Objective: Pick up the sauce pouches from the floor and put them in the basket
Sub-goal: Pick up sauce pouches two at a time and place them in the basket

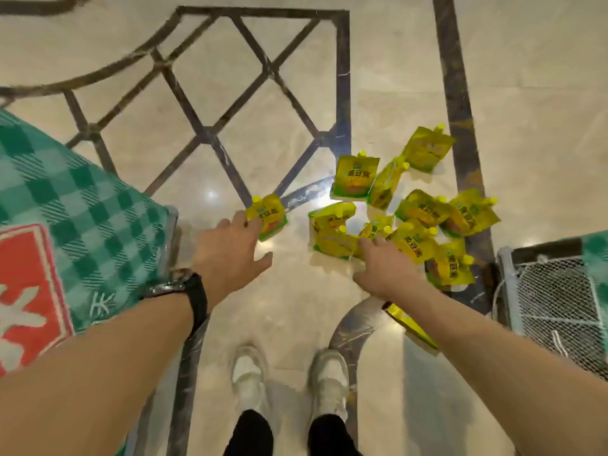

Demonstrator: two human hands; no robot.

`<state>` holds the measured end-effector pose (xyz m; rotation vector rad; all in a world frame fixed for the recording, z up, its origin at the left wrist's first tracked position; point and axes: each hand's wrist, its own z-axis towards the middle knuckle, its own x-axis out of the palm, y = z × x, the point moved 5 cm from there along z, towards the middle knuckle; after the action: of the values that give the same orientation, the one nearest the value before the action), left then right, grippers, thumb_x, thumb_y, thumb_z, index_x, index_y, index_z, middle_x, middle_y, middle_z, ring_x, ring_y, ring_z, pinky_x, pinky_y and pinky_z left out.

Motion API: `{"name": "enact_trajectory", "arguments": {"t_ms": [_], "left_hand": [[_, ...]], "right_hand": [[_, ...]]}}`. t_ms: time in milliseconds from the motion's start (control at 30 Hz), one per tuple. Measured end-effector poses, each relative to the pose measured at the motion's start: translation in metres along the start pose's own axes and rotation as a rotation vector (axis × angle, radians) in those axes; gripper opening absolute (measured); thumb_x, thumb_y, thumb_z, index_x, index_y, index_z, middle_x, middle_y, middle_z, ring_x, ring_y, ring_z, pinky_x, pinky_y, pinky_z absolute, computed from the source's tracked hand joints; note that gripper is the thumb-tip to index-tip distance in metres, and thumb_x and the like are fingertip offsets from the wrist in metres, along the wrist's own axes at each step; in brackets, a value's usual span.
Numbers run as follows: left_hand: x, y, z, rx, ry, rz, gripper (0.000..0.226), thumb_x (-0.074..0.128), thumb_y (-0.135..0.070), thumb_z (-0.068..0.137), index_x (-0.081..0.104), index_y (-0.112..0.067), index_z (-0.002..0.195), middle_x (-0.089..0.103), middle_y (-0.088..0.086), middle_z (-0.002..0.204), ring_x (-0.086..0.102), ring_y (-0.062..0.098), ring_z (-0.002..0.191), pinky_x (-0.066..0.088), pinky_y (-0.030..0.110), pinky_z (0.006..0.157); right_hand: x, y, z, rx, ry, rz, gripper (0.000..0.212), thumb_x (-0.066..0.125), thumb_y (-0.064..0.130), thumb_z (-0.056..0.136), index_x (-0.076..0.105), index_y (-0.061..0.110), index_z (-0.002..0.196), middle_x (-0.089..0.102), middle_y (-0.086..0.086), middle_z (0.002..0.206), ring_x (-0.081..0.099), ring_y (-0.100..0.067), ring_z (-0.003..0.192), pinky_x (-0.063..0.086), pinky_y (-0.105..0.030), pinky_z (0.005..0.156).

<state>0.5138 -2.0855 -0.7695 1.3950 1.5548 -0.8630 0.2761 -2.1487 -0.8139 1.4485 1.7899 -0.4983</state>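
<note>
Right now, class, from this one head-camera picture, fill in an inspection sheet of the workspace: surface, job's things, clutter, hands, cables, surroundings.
Surface: glossy pale marble floor with dark inlaid lines.
Job's things: yellow sauce pouches in a loose pile on the floor; a lone pouch left of the pile; a stray pouch partly under the right forearm; mesh basket at the right edge, no pouches seen in it.
Clutter: nothing seen.
Hands: left hand open, fingertips at the lone pouch; right hand open, fingers on the pile.
Cables: nothing seen, only white cord on the basket's mesh.
Surroundings: green checked cloth at left; white shoes; wristwatch.
</note>
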Motion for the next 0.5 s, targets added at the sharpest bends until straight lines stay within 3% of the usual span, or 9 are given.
{"name": "enact_trajectory", "arguments": {"t_ms": [100,233,333,400,500], "left_hand": [[0.085,0.002,0.065,-0.002,-0.038,-0.091,0.058,0.054,-0.052,0.09,0.042,-0.019,0.136,0.05,0.012,0.119,0.057,0.036,0.106,0.053,0.045,0.079],[0.173,0.017,0.146,-0.015,-0.152,-0.092,0.069,0.06,-0.052,0.088,0.036,-0.017,0.143,0.043,0.016,0.135,0.045,0.038,0.123,0.047,0.05,0.087],[0.216,0.042,0.201,-0.056,-0.265,-0.03,0.083,0.066,-0.046,0.086,0.026,-0.016,0.152,0.04,0.019,0.143,0.04,0.039,0.129,0.04,0.053,0.094],[0.235,0.055,0.228,-0.086,-0.335,-0.018,0.08,0.068,-0.04,0.086,0.027,-0.016,0.15,0.049,0.021,0.137,0.048,0.041,0.123,0.04,0.054,0.094],[0.257,0.066,0.256,-0.062,-0.446,-0.194,0.061,0.068,-0.031,0.089,0.034,-0.021,0.139,0.065,0.019,0.107,0.063,0.044,0.093,0.051,0.049,0.075]], "right_hand": [[0.052,-0.004,0.084,-0.01,-0.099,-0.038,0.066,0.064,0.031,0.087,0.034,0.014,0.144,0.039,-0.013,0.141,0.043,-0.035,0.128,0.046,-0.043,0.088],[0.103,-0.007,0.179,-0.086,-0.263,-0.167,0.065,0.07,0.032,0.085,0.039,0.012,0.138,0.043,-0.014,0.136,0.043,-0.035,0.127,0.045,-0.044,0.089],[0.132,-0.012,0.228,-0.179,-0.392,-0.205,0.05,0.069,0.036,0.086,0.052,0.015,0.128,0.054,-0.012,0.125,0.049,-0.035,0.119,0.046,-0.042,0.087],[0.146,-0.017,0.243,-0.225,-0.462,-0.187,0.037,0.068,0.038,0.087,0.058,0.016,0.116,0.062,-0.011,0.115,0.056,-0.035,0.112,0.047,-0.04,0.077],[0.153,-0.018,0.249,-0.266,-0.589,-0.272,0.026,0.07,0.033,0.085,0.061,0.017,0.103,0.067,-0.011,0.103,0.062,-0.036,0.101,0.049,-0.041,0.069]]}}
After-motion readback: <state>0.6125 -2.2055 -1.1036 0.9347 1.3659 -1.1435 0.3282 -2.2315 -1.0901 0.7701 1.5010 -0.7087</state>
